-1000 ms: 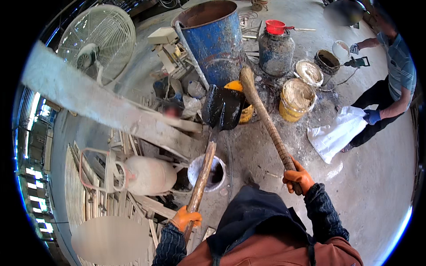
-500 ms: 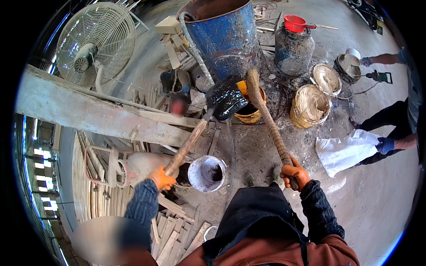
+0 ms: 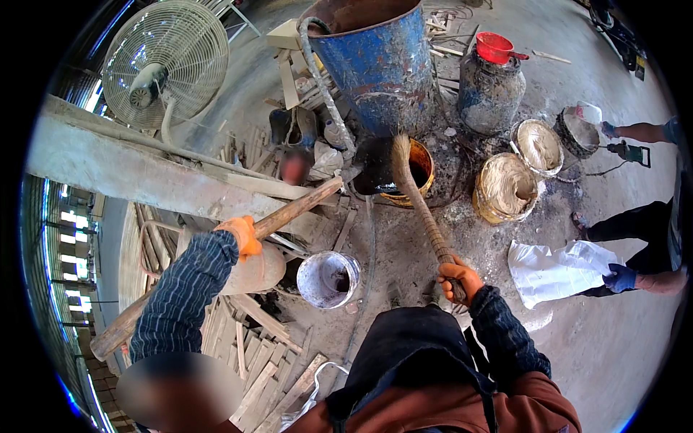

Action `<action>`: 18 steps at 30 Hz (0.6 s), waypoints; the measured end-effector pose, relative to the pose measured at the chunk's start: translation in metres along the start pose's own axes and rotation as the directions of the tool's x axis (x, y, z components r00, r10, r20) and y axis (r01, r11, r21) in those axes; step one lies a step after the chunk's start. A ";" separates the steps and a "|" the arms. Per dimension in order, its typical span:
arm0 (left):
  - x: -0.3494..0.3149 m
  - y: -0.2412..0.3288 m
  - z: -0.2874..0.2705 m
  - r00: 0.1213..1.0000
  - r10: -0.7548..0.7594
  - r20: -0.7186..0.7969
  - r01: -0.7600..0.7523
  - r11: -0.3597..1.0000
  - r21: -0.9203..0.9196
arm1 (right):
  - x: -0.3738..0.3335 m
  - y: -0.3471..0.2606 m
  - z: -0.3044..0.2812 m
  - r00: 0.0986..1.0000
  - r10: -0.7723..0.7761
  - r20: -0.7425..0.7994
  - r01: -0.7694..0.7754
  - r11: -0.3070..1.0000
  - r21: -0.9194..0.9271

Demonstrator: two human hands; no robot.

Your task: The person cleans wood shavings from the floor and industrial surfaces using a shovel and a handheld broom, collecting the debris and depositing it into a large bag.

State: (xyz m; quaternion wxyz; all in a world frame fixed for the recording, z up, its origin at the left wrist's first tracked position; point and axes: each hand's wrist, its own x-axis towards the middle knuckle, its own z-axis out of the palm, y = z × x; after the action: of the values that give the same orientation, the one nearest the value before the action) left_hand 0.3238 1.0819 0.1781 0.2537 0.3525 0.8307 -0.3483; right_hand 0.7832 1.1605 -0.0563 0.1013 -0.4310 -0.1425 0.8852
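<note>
Left fingers (image 3: 253,242) grasp the shovel (image 3: 297,208) by its wooden handle, dark blade (image 3: 374,167) at upper centre beside a yellow bucket (image 3: 429,179) (contents too dark to tell); right fingers (image 3: 448,272) grip the broom (image 3: 426,219) near its end. The shovel looks stiff and blade-heavy, best held along the shaft; the broom should be light, bristles springy. Right of centre, two pails (image 3: 486,211) hold pale paste (image 3: 498,180); left of centre, a white bucket (image 3: 309,280) shows dark residue (image 3: 341,281).

Passable floor (image 3: 395,249) between white bucket (image 3: 312,280) and paste-filled bucket (image 3: 484,206), crossed by broom (image 3: 424,216), blue drum (image 3: 390,76) blocking beyond, beam (image 3: 144,166) barring left
</note>
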 end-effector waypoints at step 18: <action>-0.005 -0.018 0.029 0.973 0.061 0.224 0.034 0.917 -0.397 | 0.043 0.025 0.002 0.970 0.181 0.164 -0.208 0.964 0.166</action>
State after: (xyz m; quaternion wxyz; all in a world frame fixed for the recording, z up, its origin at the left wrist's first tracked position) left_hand 0.3181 1.0482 0.1702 0.4178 0.2561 0.8463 -0.2089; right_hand 0.7537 1.1492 -0.0952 0.0418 -0.3651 -0.0248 0.9297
